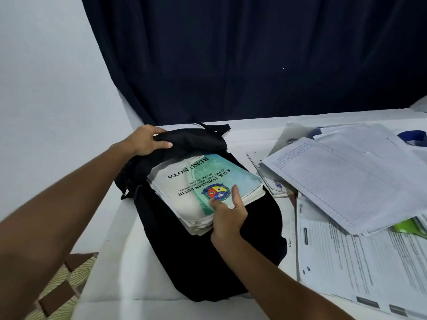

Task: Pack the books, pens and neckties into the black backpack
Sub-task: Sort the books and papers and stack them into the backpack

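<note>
The black backpack (pixel 231 269) lies flat on the white table, its top opening at the far end. My left hand (pixel 145 142) grips the black flap at the opening and holds it up. A stack of worn notebooks (pixel 198 188), the top one green and white and printed "BUKU NOTA", sits with its far end inside the opening and its near end out over the bag. My right hand (pixel 227 215) holds the stack's near corner, thumb and forefinger on the cover. No pens or neckties are visible.
Loose lined sheets and printed forms (pixel 353 188) cover the table (pixel 111 269) to the right of the bag. A green item (pixel 409 228) and a blue item (pixel 413 136) peek out from under them. A dark curtain hangs behind; patterned floor shows at lower left.
</note>
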Demonstrator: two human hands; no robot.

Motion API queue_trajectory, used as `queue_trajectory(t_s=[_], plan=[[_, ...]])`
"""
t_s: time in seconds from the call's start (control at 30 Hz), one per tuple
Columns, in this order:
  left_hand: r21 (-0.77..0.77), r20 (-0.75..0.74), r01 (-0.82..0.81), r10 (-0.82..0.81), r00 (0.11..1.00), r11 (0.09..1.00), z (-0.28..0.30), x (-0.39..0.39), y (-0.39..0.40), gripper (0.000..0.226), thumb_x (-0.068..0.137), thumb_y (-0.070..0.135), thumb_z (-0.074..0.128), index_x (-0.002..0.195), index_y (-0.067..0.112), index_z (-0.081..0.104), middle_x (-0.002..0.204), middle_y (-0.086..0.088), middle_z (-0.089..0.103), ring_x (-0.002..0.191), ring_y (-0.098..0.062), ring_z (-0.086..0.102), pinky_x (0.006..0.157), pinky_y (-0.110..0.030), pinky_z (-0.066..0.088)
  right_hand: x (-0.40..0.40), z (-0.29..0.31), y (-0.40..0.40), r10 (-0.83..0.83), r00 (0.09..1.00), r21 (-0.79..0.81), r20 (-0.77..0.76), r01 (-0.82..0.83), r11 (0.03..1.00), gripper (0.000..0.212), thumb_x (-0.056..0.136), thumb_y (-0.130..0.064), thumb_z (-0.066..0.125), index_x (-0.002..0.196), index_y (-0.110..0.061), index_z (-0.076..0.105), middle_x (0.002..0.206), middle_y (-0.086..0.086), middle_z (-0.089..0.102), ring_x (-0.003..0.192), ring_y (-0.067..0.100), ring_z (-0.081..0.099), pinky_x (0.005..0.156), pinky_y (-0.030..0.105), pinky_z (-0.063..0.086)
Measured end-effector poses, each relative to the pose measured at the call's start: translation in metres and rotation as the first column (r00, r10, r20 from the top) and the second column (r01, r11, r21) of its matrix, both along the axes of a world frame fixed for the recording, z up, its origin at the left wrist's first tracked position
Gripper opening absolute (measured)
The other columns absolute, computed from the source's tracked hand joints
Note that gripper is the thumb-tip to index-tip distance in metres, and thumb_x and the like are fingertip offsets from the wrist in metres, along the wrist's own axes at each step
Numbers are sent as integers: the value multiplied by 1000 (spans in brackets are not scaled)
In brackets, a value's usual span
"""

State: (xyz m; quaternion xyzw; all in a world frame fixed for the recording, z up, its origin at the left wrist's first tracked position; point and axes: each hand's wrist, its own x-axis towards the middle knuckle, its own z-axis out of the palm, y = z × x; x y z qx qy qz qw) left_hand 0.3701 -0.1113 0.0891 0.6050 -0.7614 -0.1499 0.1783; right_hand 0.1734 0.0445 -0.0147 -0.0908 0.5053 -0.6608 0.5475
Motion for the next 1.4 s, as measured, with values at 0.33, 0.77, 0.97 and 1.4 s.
queue_trajectory(t_s=[0.33,0.77,0.97,1.4], plan=[[9,34,-38,38,999,999,-25,7,16,59,84,40,73,138,22,54,130,-4,63,116,-21,58,103,-30,41,14,-6,-25,24,998,5,-64,-24,1000,78,78,16,64,144,-19,42,130,7,56,101,20,62,87,25,49],[-19,192,-117,118,974,993,-45,-10,30,66,85,56,63,143,30,46,135,-8,60,124,-31,54,105,-44,42,-35,12,-40,588,808,187,-34,-573,798,88,82,3,62,150,-32,19,133,12,52,112,34,56,97,62,43],[135,334,-189,134,933,973,-37,-32,21,75,80,56,69,145,30,43,140,-9,53,127,-29,51,105,-43,41,-112,40,-30,846,533,161,-22,-833,529,41,92,-10,56,130,-18,44,131,31,42,99,48,59,72,53,56],[116,-69,19,-11,998,993,-57,-307,80,62,82,51,64,136,29,46,102,1,65,107,-26,61,91,-32,48,-389,54,-34,492,830,57,-263,-495,867,28,90,-8,57,118,-6,59,124,30,59,109,51,59,96,64,44]])
